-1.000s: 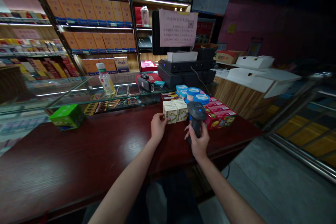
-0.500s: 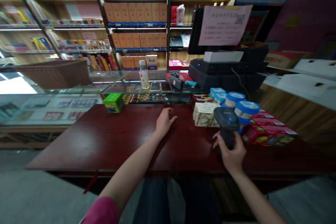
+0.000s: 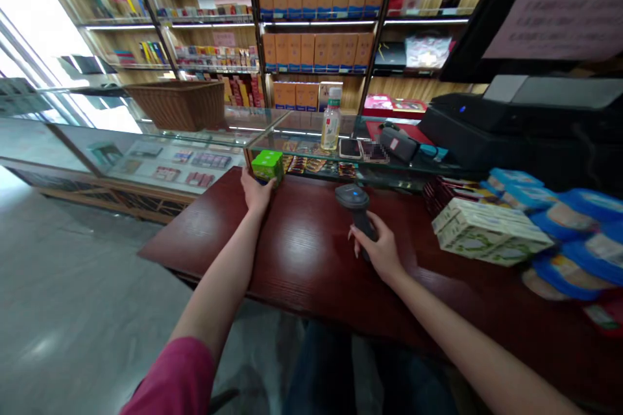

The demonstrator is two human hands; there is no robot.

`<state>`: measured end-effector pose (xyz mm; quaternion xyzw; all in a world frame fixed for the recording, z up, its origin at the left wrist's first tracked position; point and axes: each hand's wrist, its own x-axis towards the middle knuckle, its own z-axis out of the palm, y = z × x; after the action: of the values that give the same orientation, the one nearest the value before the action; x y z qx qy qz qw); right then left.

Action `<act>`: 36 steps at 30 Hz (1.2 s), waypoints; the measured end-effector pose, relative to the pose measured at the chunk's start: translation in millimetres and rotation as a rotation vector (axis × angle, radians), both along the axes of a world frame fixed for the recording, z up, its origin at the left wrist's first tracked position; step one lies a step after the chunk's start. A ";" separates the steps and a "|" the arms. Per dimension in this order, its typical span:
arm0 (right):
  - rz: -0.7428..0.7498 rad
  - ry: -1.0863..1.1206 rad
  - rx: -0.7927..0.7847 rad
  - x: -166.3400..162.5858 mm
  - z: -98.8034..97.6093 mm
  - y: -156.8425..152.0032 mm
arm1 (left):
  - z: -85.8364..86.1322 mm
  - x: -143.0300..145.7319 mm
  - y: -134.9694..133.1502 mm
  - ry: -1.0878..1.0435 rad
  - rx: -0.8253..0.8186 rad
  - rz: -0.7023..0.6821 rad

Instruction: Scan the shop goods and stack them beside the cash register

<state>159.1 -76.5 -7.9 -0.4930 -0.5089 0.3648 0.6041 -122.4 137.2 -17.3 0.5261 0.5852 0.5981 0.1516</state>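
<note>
My left hand (image 3: 256,193) reaches across the dark red wooden counter (image 3: 302,253) and touches the near side of a green box (image 3: 268,165) by the glass case; its fingers curl toward the box. My right hand (image 3: 378,249) is closed round the grip of a black barcode scanner (image 3: 355,202), whose head with a small blue light points away from me over the counter. White-and-green cartons (image 3: 487,231) lie to the right of the scanner.
Blue-lidded tubs (image 3: 579,227) crowd the right end of the counter. A glass display case (image 3: 311,142) behind holds a drink bottle (image 3: 331,120), phones and a small black device. A black till (image 3: 511,123) stands at right, a wicker basket (image 3: 178,104) at left, product shelves behind.
My view has swung left. My left hand left the white cartons, crossed the counter leftward and reached the green box. My right hand followed left, still holding the scanner.
</note>
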 end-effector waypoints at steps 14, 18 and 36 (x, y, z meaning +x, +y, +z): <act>0.199 0.239 -0.267 20.9 12.0 12.9 | 1.0 34.9 -18.3 -0.110 -0.137 -0.606; 0.174 0.350 -0.270 29.4 13.5 15.2 | 3.5 56.9 -39.9 -0.327 -0.310 -0.930; 0.416 0.501 -0.329 17.8 14.5 -1.1 | 8.0 33.7 -25.0 -0.340 -0.414 -0.881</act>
<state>176.9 -77.6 6.5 -0.3650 -0.3691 0.6663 0.5353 -88.6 112.2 -9.3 0.5770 0.3814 0.4262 0.5831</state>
